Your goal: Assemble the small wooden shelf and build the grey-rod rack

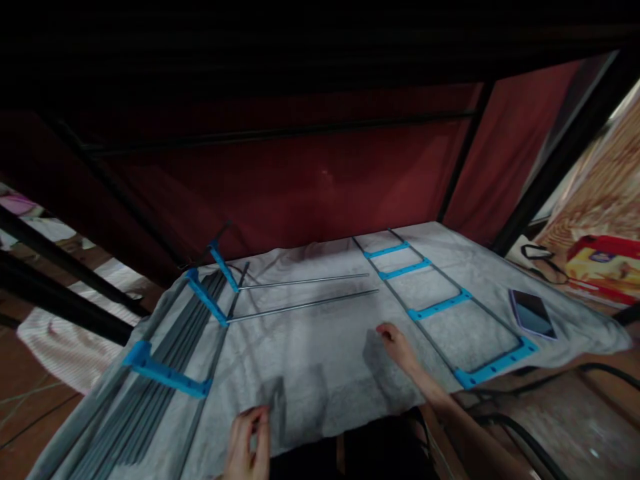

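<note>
My left hand [247, 443] is at the near edge of a grey cloth [310, 360] on a low surface, fingers curled, thumb and fingers close together; whether it pinches something small is unclear. My right hand [397, 347] rests flat on the cloth with fingers apart, holding nothing. It lies just left of a ladder-like frame [440, 307] of thin grey rods joined by blue plastic connectors. Two loose metal rods [305, 293] run across the cloth beyond both hands, their left ends plugged into blue connectors [207, 300].
A bundle of grey rods [150, 373] with a blue bracket [165, 373] lies at the left. A phone [533, 313] sits at the cloth's right edge. A red wall and black metal bars stand behind. A red and yellow box [605, 263] is far right. Cables trail on the floor.
</note>
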Tool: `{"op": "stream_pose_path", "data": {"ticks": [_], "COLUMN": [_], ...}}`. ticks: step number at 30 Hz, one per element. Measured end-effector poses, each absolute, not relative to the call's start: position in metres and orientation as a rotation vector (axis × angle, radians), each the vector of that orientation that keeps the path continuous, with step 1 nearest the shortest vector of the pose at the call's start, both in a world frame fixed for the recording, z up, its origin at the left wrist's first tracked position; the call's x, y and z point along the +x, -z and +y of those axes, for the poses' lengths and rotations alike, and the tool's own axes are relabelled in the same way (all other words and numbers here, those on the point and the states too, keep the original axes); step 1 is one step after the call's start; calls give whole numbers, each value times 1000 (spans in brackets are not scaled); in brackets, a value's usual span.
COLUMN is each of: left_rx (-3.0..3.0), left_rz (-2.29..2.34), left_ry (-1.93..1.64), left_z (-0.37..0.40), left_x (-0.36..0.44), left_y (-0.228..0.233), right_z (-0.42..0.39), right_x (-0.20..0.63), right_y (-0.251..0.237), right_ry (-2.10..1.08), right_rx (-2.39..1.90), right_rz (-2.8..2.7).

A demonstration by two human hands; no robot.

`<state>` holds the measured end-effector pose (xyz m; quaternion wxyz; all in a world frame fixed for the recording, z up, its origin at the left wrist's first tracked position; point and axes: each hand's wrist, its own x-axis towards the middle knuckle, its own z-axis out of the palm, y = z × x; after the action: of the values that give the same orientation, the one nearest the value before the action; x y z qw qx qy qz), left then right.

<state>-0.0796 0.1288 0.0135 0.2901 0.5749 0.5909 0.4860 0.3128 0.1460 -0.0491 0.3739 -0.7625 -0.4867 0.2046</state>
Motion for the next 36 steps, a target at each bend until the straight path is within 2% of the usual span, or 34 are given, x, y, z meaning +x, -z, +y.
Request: {"op": "stream_pose_path", "data": {"ticks": [4, 11, 17, 23, 28, 36], "left_rx": [1886, 2469, 2631, 2770, 2863, 2942], "left_rz": [1428, 1323, 1187, 1209, 1180, 1177], "left_ry": [-1166, -970, -799, -445, -60, 38], "left_z": [199, 298, 375, 439, 459, 482], "left_x": [-22, 45, 97, 151, 186, 194], "left_y": [0, 23, 19, 13, 9, -5], "right_z": [167, 198, 220, 257, 282, 277], "right_x": [330, 445, 504, 483, 455, 448], "right_y": [56, 27, 23, 39, 39, 22], "right_ry": [-498, -255, -298, -383, -414, -435], "right_rx": [-1940, -2212, -2321, -2288, -2454, -2449], "right_rz": [-1200, -1037, -1021, -1197, -1374, -1517]}}
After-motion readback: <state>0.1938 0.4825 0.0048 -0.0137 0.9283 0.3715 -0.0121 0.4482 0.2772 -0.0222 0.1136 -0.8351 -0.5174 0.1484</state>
